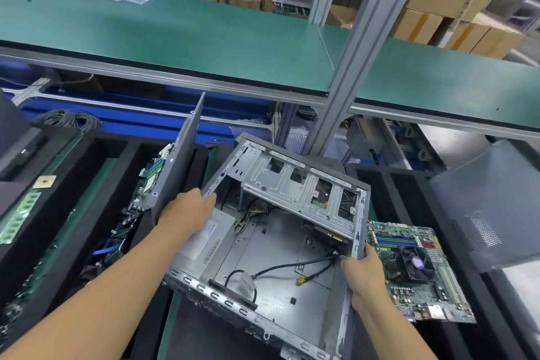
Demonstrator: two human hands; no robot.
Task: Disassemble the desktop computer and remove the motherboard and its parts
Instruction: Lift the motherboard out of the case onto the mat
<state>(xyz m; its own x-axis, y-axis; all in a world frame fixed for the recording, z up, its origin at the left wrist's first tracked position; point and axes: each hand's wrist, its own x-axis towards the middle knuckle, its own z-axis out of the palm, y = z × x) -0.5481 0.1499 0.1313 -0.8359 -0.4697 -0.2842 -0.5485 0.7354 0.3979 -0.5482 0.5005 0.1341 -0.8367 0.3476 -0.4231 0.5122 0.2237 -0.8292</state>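
An open grey desktop case (pixel 280 242) lies tilted in front of me, its inside showing a bare floor, loose black cables (pixel 295 267), a power supply (pixel 204 240) at the left and a drive cage (pixel 298 187) at the back. My left hand (pixel 187 210) grips the case's upper left edge. My right hand (pixel 363 275) grips its right front edge. A green motherboard (pixel 418 272) with a black fan lies outside the case, just right of my right hand.
A grey side panel (pixel 178 161) stands upright left of the case. Another panel (pixel 491 207) leans at the right. Black foam trays hold boards and memory sticks (pixel 20 219) at the left. A green shelf (pixel 204 38) and an aluminium post (pixel 350 67) rise behind.
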